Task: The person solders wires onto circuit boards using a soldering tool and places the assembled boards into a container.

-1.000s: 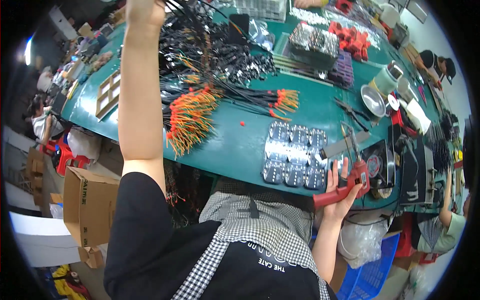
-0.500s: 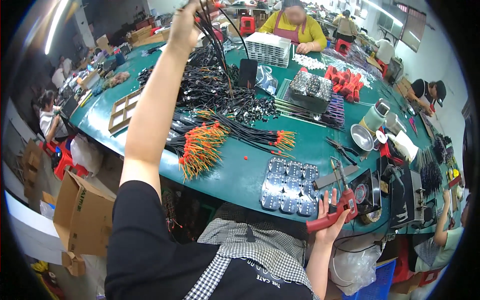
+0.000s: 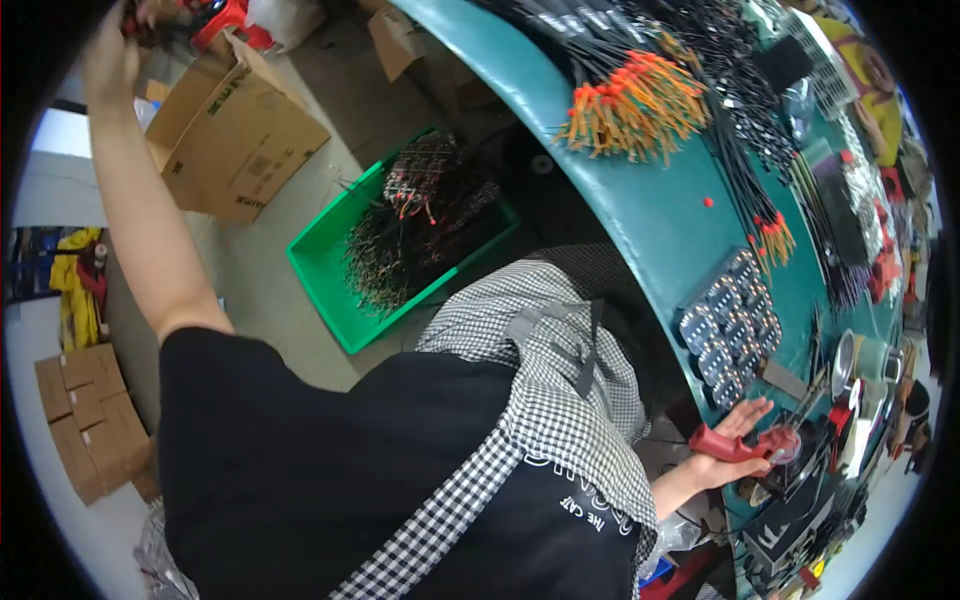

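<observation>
A red handled tool (image 3: 735, 445) lies at the near edge of a curved teal worktable (image 3: 650, 215), on the right side of the scene. The person's right hand (image 3: 728, 440) rests on it with the palm over the handle and the fingers spread rather than curled, so it looks like a loose hold and not a firm clamp. Just beyond the tool sits a tray of round metal parts (image 3: 730, 325), laid out in rows.

The left hand (image 3: 108, 60) is raised high at the far left, well away from the table, above an open cardboard box (image 3: 235, 125) on the floor. It seems to be closed around something dark, but the picture bends and blurs there, so whether it grips anything cannot be told.

On the floor between the box and the person stands a green bin (image 3: 330, 270) filled with a tangle of dark wire leads (image 3: 420, 215). On the table, farther off, lie bundles of orange-tipped wires (image 3: 630, 105) and more black leads beside them.

The work appears to be between steps: one arm is swung out to the floor side while the other keeps its place on the tool. A sensible next move would call for bringing the left arm back over the table and closing the right fingers properly around the handle.
</observation>
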A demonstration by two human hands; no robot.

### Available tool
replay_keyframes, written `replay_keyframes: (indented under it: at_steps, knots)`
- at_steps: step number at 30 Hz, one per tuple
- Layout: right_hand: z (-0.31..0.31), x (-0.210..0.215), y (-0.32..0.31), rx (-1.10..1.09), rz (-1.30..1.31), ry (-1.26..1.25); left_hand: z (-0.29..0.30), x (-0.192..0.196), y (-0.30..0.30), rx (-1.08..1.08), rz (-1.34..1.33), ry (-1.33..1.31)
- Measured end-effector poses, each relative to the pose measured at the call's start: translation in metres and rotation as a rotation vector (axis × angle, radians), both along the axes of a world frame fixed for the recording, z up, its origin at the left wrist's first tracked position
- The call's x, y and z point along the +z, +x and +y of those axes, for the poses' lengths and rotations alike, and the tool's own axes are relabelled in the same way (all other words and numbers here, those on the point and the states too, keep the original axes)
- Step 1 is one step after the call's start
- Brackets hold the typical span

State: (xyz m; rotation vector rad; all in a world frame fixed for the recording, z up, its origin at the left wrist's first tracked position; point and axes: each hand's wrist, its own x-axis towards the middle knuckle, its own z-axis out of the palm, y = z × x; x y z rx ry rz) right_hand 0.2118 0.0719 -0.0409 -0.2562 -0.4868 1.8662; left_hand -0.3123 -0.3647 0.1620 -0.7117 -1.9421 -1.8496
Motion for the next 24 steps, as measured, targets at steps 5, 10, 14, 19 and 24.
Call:
replay_keyframes:
  at_steps: [5,10,14,19,24]
  knots:
    - [0.01,-0.003,0.004,0.222,0.075,-0.061,-0.197,-0.173,0.027,0.452,-0.083,-0.553]
    - [0.01,0.0,0.007,0.161,-0.075,0.002,-0.187,-0.385,0.051,0.545,-0.241,-0.952]
    - [0.013,0.0,0.009,0.138,-0.157,0.047,-0.064,-0.441,0.06,0.637,-0.595,-1.136]
    - [0.012,0.009,0.005,0.183,-0.17,0.091,-0.014,-0.517,0.086,0.346,-0.835,-1.16]
    - [0.012,0.005,0.009,0.132,-0.211,0.072,-0.024,-0.526,0.094,0.173,-0.91,-1.193]
